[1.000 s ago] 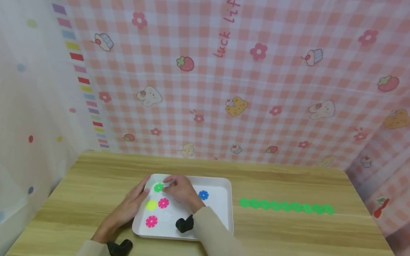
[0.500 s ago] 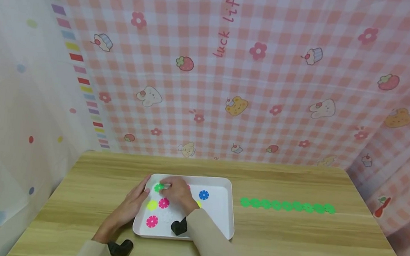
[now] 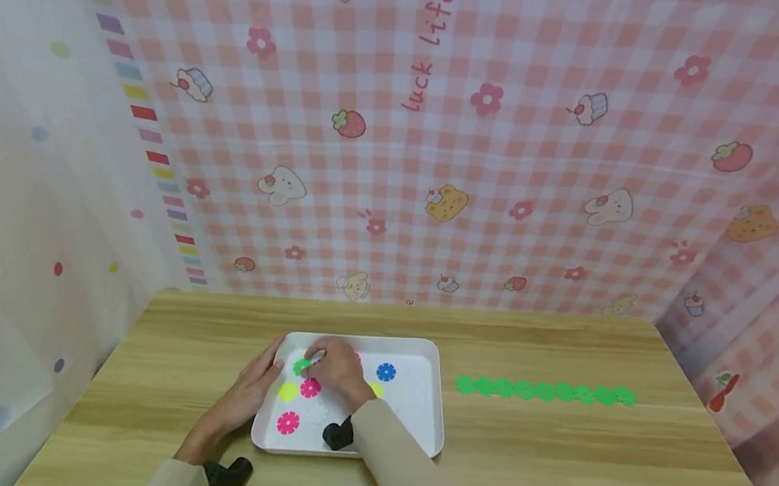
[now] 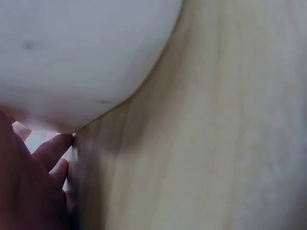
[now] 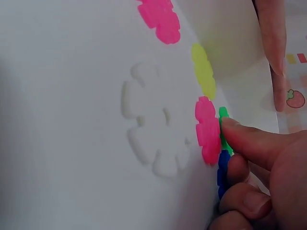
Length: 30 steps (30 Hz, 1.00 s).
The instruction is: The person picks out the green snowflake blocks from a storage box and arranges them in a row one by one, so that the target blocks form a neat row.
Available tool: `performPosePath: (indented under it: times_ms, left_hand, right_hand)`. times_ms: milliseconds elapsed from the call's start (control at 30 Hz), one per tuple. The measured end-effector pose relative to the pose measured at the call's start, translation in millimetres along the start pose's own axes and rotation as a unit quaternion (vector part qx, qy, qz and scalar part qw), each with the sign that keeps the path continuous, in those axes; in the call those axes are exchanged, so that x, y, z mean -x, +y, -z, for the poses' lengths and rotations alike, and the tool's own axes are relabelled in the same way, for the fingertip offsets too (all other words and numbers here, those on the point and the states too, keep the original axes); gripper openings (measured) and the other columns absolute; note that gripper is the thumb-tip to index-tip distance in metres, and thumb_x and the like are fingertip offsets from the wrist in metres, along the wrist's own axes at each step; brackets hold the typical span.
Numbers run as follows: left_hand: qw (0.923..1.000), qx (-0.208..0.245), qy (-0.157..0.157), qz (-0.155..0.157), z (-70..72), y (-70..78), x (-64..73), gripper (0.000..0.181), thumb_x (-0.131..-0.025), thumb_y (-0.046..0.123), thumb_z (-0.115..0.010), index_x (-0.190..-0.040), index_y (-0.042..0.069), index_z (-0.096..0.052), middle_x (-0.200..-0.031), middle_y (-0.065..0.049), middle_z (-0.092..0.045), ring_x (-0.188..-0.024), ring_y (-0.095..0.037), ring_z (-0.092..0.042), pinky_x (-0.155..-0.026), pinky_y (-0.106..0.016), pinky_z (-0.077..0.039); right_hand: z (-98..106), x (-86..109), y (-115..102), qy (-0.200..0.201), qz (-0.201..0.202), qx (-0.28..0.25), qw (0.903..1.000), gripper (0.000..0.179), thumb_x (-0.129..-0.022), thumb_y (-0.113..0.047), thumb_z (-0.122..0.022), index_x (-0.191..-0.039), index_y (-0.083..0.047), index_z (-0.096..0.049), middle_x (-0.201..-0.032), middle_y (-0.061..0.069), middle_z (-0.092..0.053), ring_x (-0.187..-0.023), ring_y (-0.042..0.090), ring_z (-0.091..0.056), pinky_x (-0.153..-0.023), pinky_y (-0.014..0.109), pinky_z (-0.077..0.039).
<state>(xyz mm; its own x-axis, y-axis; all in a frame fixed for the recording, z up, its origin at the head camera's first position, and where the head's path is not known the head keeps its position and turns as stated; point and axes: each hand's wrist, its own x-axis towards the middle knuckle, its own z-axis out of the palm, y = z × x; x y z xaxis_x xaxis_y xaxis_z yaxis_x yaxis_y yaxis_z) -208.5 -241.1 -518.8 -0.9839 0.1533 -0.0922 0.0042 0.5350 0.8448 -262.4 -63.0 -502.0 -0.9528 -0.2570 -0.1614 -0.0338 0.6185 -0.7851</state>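
Observation:
In the head view, a white tray (image 3: 410, 429) holds several notched, flower-shaped plastic discs. My right hand (image 3: 337, 365) is over its far left part, pinching a green snowflake disc (image 3: 299, 366) between thumb and fingers. The right wrist view has the thumb pressed to that green disc, with a blue disc (image 5: 222, 175) just below, partly hidden by the curled fingers. Beside them lie a pink disc (image 5: 207, 132) and a yellow disc (image 5: 204, 72). My left hand (image 3: 245, 389) holds the tray's left rim; the left wrist view shows its fingertips at the tray's edge.
To the right of the tray, a row of overlapping green discs (image 3: 544, 392) lies on the wooden table (image 3: 586, 465). Another blue disc (image 3: 386, 372) and a clear disc (image 5: 153, 120) lie in the tray. A checked pink curtain (image 3: 509, 168) hangs behind.
My right hand has come left to the green disc, and its fingers have closed on it. The disc has shifted slightly towards me. My left hand stays at the tray's rim.

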Motion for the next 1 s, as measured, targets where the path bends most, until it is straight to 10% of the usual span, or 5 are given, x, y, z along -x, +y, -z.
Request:
performPosePath:
  times_ms: [633,1000]
  left_hand:
    - [0.9998,0.016,-0.004,0.01,-1.1,-0.1,-0.3,0.057,-0.11,0.036,-0.029,-0.161,0.021,-0.009,-0.165,-0.016,-0.01,-0.15,-0.04,-0.005,-0.116,-0.066,-0.002]
    - [0.9999,0.008,0.001,0.011,-1.6,-0.6,0.5,0.058,-0.109,0.04,-0.027,-0.161,0.021,-0.009,-0.165,-0.016,-0.011,-0.149,-0.041,-0.006,-0.115,-0.068,-0.002]
  right_hand:
    - [4.5,0.7,-0.3,-0.056,0.0,0.023,0.9982,0.016,-0.086,-0.011,-0.076,-0.094,-0.024,-0.078,-0.12,0.0,-0.063,-0.113,0.02,-0.053,-0.098,0.04,-0.048]
    - [6.3,0.3,-4.0,-0.084,-0.002,0.051,0.9952,0.009,-0.086,-0.01,-0.075,-0.091,-0.017,-0.074,-0.1,0.0,-0.061,-0.094,0.017,-0.054,-0.085,0.034,-0.05]
